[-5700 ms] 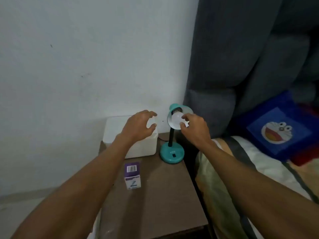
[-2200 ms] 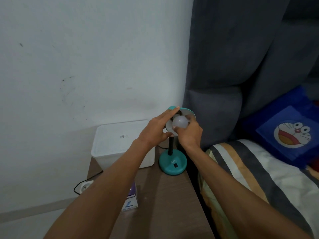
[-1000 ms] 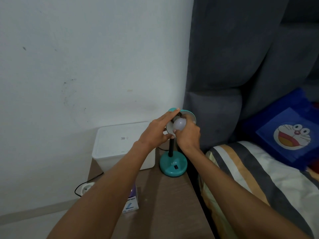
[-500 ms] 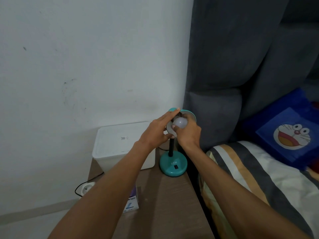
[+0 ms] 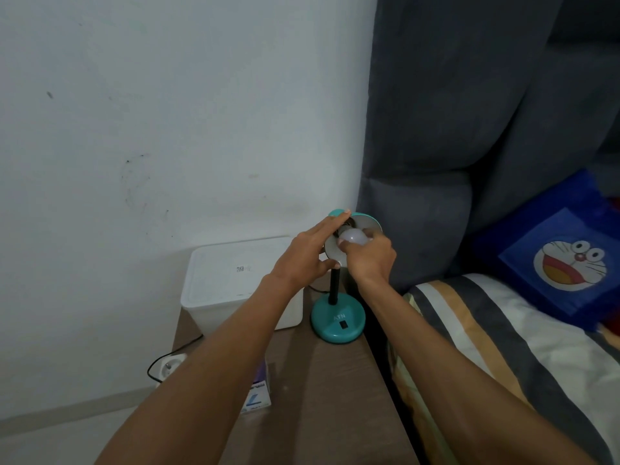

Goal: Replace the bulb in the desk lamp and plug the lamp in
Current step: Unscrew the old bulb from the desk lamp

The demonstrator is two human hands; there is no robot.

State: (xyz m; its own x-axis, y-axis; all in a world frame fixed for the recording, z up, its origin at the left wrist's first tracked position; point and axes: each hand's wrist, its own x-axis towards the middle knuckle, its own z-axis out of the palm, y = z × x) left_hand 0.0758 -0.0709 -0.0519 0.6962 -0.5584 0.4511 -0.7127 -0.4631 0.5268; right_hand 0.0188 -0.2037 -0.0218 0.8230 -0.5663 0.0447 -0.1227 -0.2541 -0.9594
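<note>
Now frosted white bulb (image 5: 355,237) inside teal lamp (image 5: 337,319) shade, hands gripping.

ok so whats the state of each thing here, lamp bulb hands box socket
desk lamp: upright on the nightstand, unlit
bulb: in the shade, unlit, gripped by fingers
right hand: closed on the bulb
left hand: steadying the shade's rim
bulb box: on the nightstand, partly hidden by the left forearm
extension socket: on the floor, nothing plugged in
</note>
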